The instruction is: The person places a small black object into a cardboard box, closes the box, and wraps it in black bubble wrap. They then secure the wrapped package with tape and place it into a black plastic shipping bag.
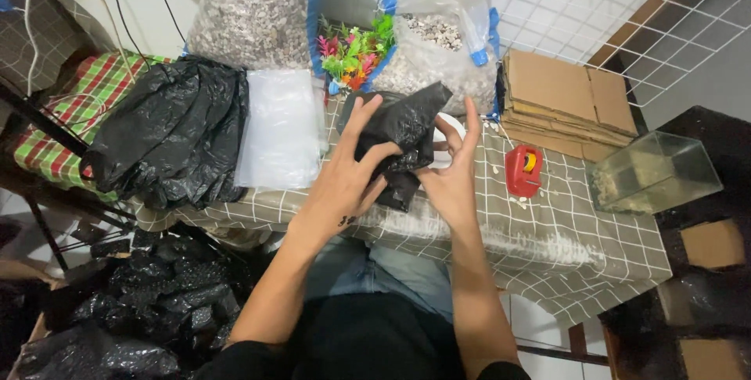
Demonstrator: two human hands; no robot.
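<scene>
While your left hand (344, 177) pinches the black bag (399, 141) from the near-left side, fingers closed over its crumpled lower part, your right hand (452, 173) stands just right of it with fingers spread and upright, touching the bag's edge rather than gripping it, as far as this view shows. The bag lies between both hands, its long axis running from near-left up to far-right, the free corner pointing away from you. Your left hand has the firmer hold; the right is the looser one.

Under the hands is a checked tablecloth (547, 231). Right of your right hand sits a red tape dispenser (522, 170), and beyond it flat cardboard (567, 98) and a clear tank (653, 173). Left of your left hand lie a clear plastic sheet (282, 126) and a heap of black bags (168, 134). Past the hands stand gravel sacks (250, 24) and bright plastic plants (353, 51).
</scene>
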